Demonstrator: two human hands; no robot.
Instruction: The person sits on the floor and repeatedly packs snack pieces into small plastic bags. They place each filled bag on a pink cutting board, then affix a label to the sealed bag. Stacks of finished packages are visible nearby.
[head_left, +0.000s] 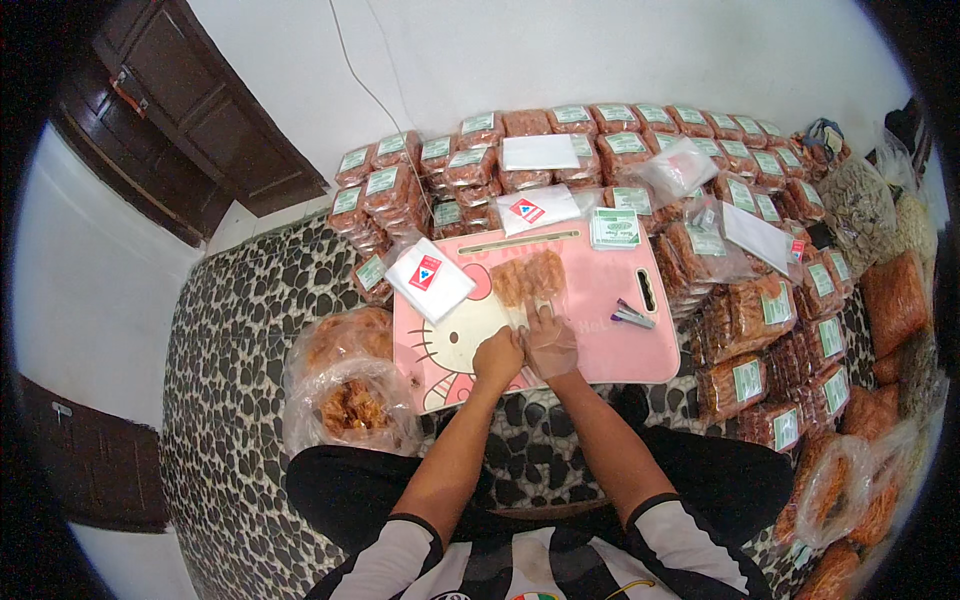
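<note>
A clear plastic bag (529, 279) with orange-brown, crisp-looking food pieces in its far end lies flat on a pink low table (607, 349) printed with a cartoon cat. My left hand (499, 360) is curled at the near end of the bag, seemingly pinching its edge; its fingertips are hidden. Beside it, my right hand (551, 346) reaches forward, fingers extended toward the food. Clear film appears to cover part of that hand, as if it is inside the bag. A small stapler (634, 315) rests right of my hands. Green-and-white labels (615, 229) are stacked at the table's back right.
Packs of empty plastic bags (430, 279) overlap the table's left edge, with another pack (544, 210) at the back. An opened sack of the food (352, 405) stands left. Filled, labelled packages (622, 146) are piled behind and right. Larger bags (892, 300) line the far right.
</note>
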